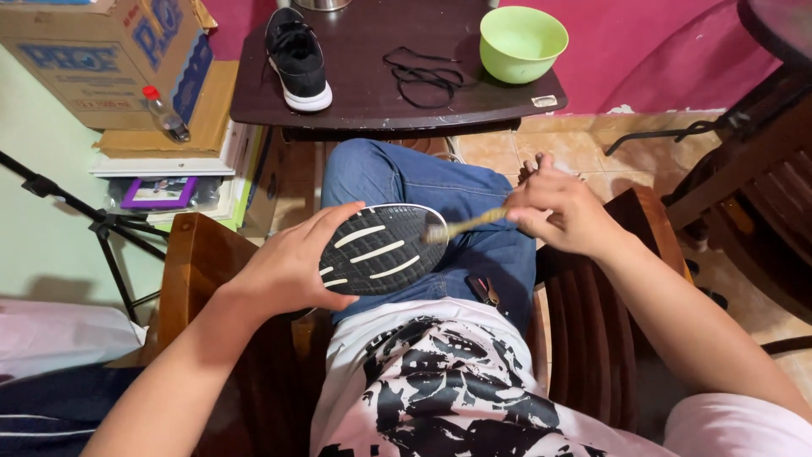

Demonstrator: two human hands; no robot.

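Observation:
My left hand (pixel 292 267) grips a black sneaker (pixel 385 250) held over my lap, its dark sole with white stripes turned up toward me. My right hand (pixel 562 211) holds a small yellowish brush (pixel 461 227) by the handle, and its bristle head touches the toe end of the sole. A second black sneaker with a white sole (pixel 298 57) stands on the dark table (pixel 355 101) ahead. Loose black shoelaces (pixel 423 76) lie on that table beside a light green bowl (pixel 522 42).
I sit in a wooden chair (pixel 190 262). A cardboard box (pixel 110 59) with a small bottle (pixel 165 114) rests on stacked items at the left, near a tripod leg (pixel 101 224). Another dark wooden chair (pixel 753 178) stands at the right on the tiled floor.

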